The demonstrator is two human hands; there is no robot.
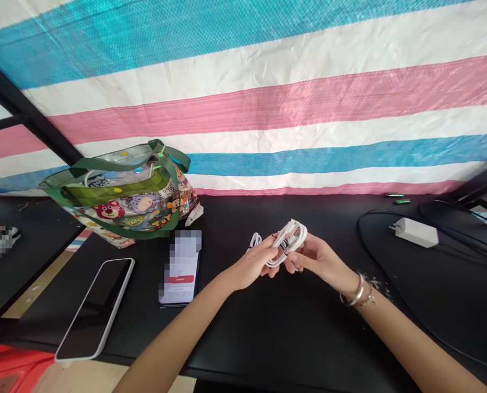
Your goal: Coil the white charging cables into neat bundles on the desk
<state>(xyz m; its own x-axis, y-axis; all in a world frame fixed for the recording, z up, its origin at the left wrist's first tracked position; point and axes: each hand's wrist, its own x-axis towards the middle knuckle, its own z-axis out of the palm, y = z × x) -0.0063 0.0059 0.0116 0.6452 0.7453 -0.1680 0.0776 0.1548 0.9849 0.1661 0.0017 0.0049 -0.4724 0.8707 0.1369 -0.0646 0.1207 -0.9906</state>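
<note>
A coiled white charging cable [286, 243] is held between both hands above the black table. My left hand [253, 265] grips the coil from its left side, thumb laid across the loops. At the right side of the coil, my right hand [314, 255] pinches the loops with thumb and fingers. A dark tie or band shows around the middle of the coil. Behind my left hand lies another white cable loop [254, 240], partly hidden by that hand. Bracelets circle the right wrist.
Left of my hands lie a lit phone [184, 273] and a dark-screened phone in a white case [98, 308]. A cartoon tote bag [124, 204] stands behind them. To the right are a white power adapter [415, 232], black cord [376, 262] and small green batteries [402, 202]. Striped tarp hangs behind.
</note>
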